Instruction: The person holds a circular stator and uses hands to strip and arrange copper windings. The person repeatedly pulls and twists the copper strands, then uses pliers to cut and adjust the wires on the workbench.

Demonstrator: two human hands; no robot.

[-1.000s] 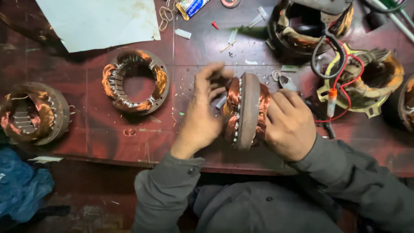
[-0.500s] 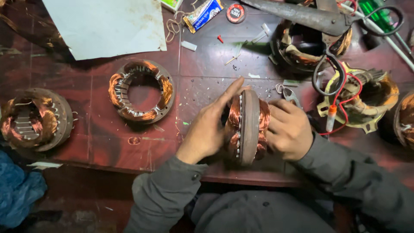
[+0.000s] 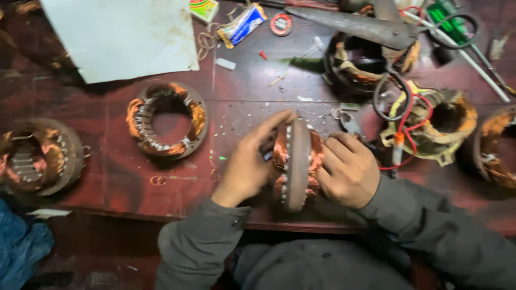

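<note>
I hold a round motor coil between my two hands, close to me, near the front edge of the dark red table. It stands up on its edge, so its flat metal ring runs near to far and its copper wires bulge out to the left and right. My left hand lies flat against the left side, fingers long and nearly straight, tips up at the far top. My right hand is curled tight around the right side. Both hands touch it, so neither is nearer.

A bit farther left, another coil ring lies flat, and one more sits at the far left edge. To the right lies a coil with red and black wires. Farthest away lie a pale sheet and big dark scissors.
</note>
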